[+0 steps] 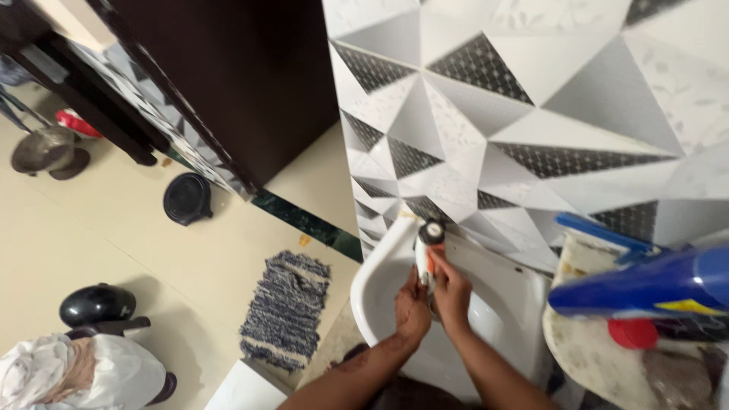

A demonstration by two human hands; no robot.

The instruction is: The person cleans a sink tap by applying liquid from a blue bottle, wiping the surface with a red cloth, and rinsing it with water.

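Note:
Both my hands are over a white wash basin (377, 292) fixed to a tiled wall. My left hand (412, 310) and my right hand (451, 288) are pressed together under a white tap (424, 258) with a dark round knob (432, 231). The fingers of both hands are curled against each other just below the spout. I cannot tell if water is running or if anything small sits between the palms.
A blue bottle with a red cap (645, 288) lies on a worn shelf (585, 349) right of the basin. A blue-and-white floor mat (287, 307) lies left of it. A dark door (235, 83), a black helmet (97, 304) and white cloth (76, 376) are further left.

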